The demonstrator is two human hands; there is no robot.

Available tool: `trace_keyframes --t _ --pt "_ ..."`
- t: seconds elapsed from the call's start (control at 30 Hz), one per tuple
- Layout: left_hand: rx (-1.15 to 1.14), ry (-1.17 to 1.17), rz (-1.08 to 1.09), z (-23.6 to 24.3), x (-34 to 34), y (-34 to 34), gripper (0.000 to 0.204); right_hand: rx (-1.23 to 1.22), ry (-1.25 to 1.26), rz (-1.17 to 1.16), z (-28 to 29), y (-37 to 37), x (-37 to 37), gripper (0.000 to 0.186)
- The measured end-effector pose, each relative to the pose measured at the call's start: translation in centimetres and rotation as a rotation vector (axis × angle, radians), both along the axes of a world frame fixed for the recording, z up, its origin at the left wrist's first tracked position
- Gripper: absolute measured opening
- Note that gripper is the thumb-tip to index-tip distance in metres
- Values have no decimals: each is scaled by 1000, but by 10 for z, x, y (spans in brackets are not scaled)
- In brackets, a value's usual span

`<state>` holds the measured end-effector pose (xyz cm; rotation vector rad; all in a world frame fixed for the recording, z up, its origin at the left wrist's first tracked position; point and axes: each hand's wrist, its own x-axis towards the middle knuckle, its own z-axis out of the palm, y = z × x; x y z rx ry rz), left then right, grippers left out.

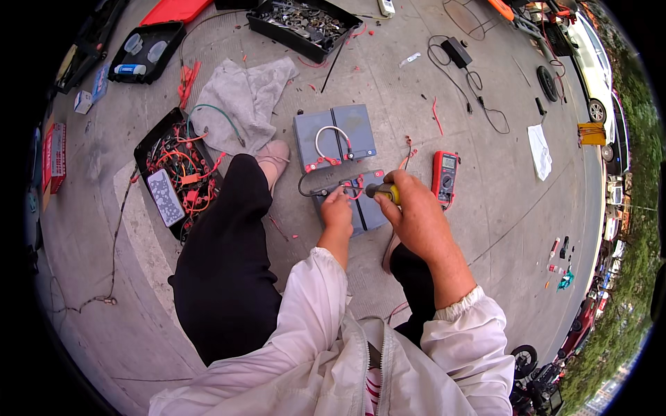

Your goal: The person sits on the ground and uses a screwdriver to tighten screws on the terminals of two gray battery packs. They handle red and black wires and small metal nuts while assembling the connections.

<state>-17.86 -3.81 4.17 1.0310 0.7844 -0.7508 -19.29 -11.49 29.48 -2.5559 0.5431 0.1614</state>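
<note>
My right hand (pixel 423 222) grips a screwdriver (pixel 388 193) by its yellow and black handle. Its shaft points left over the near grey battery (pixel 369 216), toward the fingers of my left hand (pixel 337 218). Those fingers are pinched together at a terminal on that battery's top; what lies between them is too small to make out. A black cable (pixel 301 184) loops out beside my left fingertips. Just beyond stand grey batteries (pixel 309 132) side by side, with a white cable (pixel 318 141) arching between red-marked terminals. Right of the near battery lies a red multimeter (pixel 444 179).
Left of my leg sits a black tray (pixel 149 149) of tangled wires, beside a grey cloth (pixel 239 90). A black bin (pixel 277 35) of metal parts stands at the far side. A power adapter (pixel 456 53) with its cord lies to the right. Parked vehicles (pixel 586 62) line the right edge.
</note>
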Motion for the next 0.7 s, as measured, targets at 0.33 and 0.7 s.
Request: trace_keyframes --t 0.33,0.7 --pt "156 -82 -38 -1 -9 -1 28 -11 32 -67 -3 -4 4 32" --pt "674 -393 -545 -23 -9 -13 24 -46 62 -68 -2 -3 -1 34"
